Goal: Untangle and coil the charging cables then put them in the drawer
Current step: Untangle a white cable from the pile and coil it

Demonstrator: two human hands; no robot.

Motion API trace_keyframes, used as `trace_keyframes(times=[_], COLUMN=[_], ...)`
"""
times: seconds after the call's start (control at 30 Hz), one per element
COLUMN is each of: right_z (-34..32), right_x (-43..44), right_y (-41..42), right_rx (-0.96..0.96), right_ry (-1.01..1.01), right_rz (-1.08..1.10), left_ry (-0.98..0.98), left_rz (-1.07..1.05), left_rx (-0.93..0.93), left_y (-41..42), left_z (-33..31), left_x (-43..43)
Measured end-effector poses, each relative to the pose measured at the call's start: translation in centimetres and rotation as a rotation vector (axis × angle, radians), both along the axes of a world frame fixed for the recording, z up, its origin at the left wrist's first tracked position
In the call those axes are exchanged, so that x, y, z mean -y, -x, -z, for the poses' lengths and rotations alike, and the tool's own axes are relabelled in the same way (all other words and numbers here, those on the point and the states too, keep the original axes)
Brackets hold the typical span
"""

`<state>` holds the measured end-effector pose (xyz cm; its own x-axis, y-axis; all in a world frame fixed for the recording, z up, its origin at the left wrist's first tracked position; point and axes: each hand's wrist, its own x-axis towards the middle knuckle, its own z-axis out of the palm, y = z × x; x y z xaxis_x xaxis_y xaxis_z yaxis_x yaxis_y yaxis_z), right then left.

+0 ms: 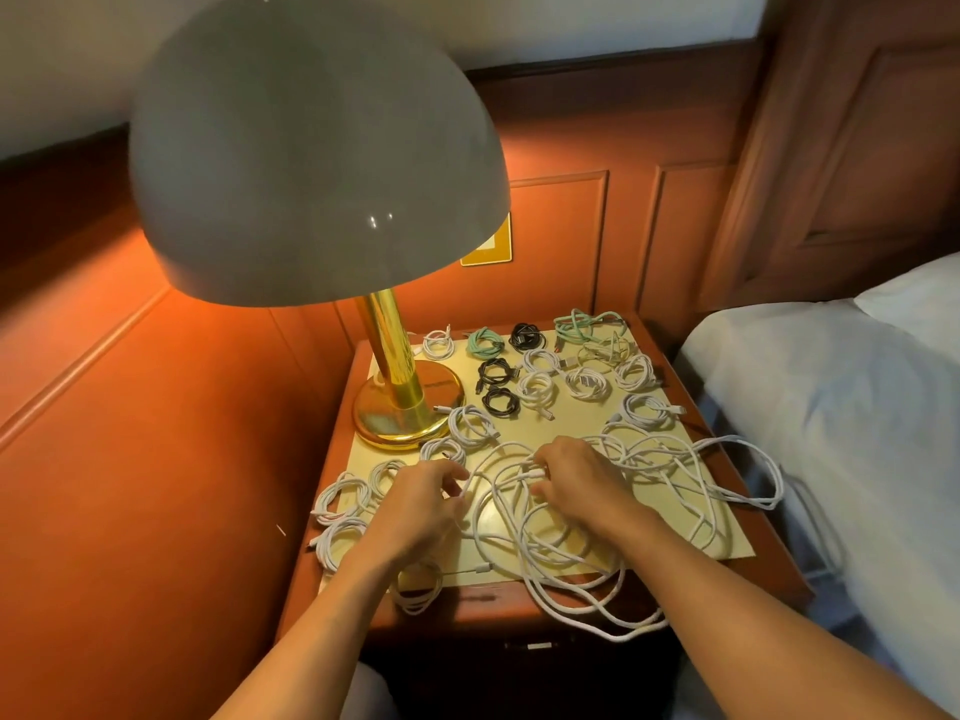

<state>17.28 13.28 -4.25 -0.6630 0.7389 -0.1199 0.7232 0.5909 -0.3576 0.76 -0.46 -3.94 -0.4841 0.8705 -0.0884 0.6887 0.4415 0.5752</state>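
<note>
Both hands are down in the tangle of white cables (649,475), which sprawls over the near right part of the surface (774,558); some of its loops hang over the front edge and a few trail off the right side toward the bed (857,407). The left hand (421,504) has its fingers curled, pinching a white strand at the fingertips; the right hand (576,480) lies just beside it, knuckles up, fingers hooked round another strand of the same tangle. Finished white coils (343,504) sit in a cluster by the left hand; more white ones lie farther back on the pale yellow mat (519,423); the black coils (496,371) and a green coil (485,341) lie behind those, near the wall. A brass lamp (400,387) with a grey dome shade stands at the back left, lit.
</note>
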Motion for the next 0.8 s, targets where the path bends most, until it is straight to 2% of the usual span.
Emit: trace_keyframes(times=[0.17, 0.2, 0.3, 0.33, 0.4, 0.5, 0.63, 0.8], right_z=[-0.3, -0.6, -1.4, -1.5, -1.5, -1.6, -1.9, -1.3], right_x=[-0.6, -0.8, -0.7, -0.5, 0.1, 0.9, 1.1, 1.3], right_y=[-0.7, -1.1, -1.7, -1.6, -1.2, -0.8, -1.1, -1.3], right_rx=[-0.286, -0.358, -0.504, -0.537, -0.626, -0.708, -0.819, -0.802], right_ry=[0.227, 0.287, 0.397, 0.433, 0.523, 0.569, 0.687, 0.723], right_rz=[0.129, 0.130, 0.166, 0.188, 0.217, 0.208, 0.241, 0.272], left_ry=[-0.039, -0.070, -0.184, -0.204, -0.220, -0.194, -0.185, -0.073], left_rz=[-0.003, -0.016, -0.011, -0.003, -0.018, -0.027, -0.110, 0.016], left_rx=[0.109, 0.173, 0.518, 0.548, 0.445, 0.128, 0.177, 0.260], left_y=[0.9, 1.0, 0.6, 0.3, -0.3, -0.6, 0.3, -0.4], left_z=[-1.4, -1.8, -3.1, -3.3, -3.4, -2.9, -2.8, -2.4], left_x=[0.3, 0.4, 0.7, 0.7, 0.4, -0.2, -0.2, 0.4])
